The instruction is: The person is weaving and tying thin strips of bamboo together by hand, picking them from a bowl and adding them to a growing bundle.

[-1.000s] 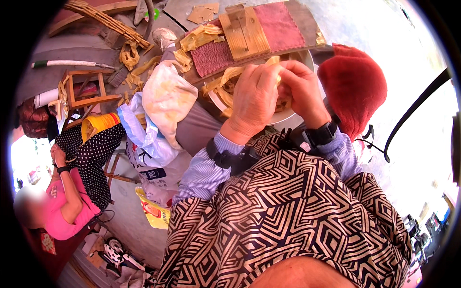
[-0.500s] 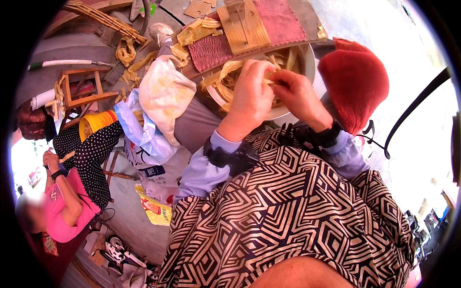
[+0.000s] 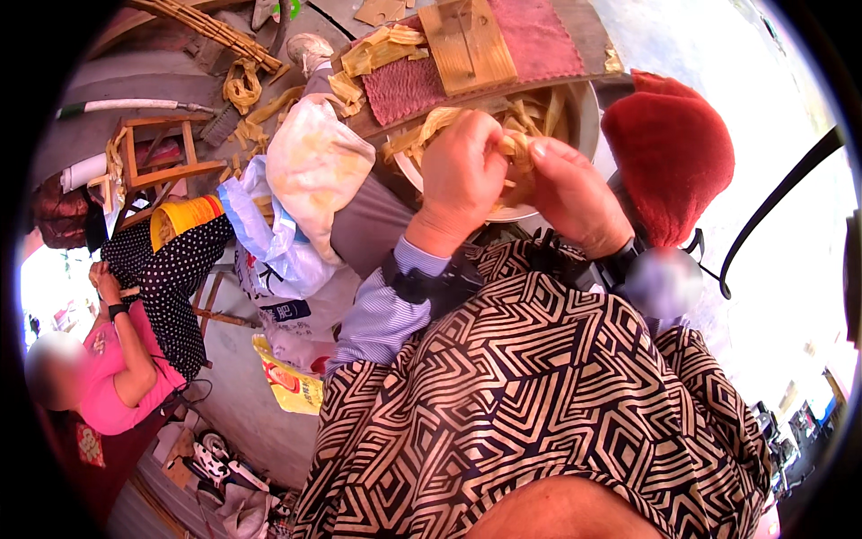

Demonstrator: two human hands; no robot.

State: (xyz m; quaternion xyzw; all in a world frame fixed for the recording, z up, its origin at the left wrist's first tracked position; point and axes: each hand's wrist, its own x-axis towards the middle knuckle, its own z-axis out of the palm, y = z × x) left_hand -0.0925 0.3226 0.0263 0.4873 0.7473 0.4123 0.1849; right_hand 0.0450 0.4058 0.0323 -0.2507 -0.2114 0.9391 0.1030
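A yellowish strip point(image 3: 516, 148), held just above a pale basin point(image 3: 588, 126) and bunched into a small loop or knot. Gripped at one side by the curled left hand point(image 3: 462, 171), fingertips mostly out of sight; pinched at the other between thumb and fingers of the right hand point(image 3: 579, 193). From the tight bunching, probably partway shaped; impossible to tell whether fastened, with the ends hidden.

Below, inside the basin, plenty of loose strips point(image 3: 554, 112), tangled together: by the look of it, much left to handle, though too partly covered to count. Hard to single out any finished piece, hence hard to judge progress beyond this one strip.

Past the basin, a plank worktop point(image 3: 575, 22) with a red cloth point(image 3: 543, 40), a wooden block point(image 3: 469, 49) over it and more flat pieces point(image 3: 382, 49) toward the left end, out of reach of both grips and seemingly waiting.

To either side, a stained white cover point(image 3: 319, 166) over the left knee and a red cover point(image 3: 669, 157) over the right. Farther left, a ring of strip point(image 3: 242, 85) near a bundle of canes point(image 3: 211, 40), then a co-worker in pink point(image 3: 135, 373), near a yellow container point(image 3: 189, 218).
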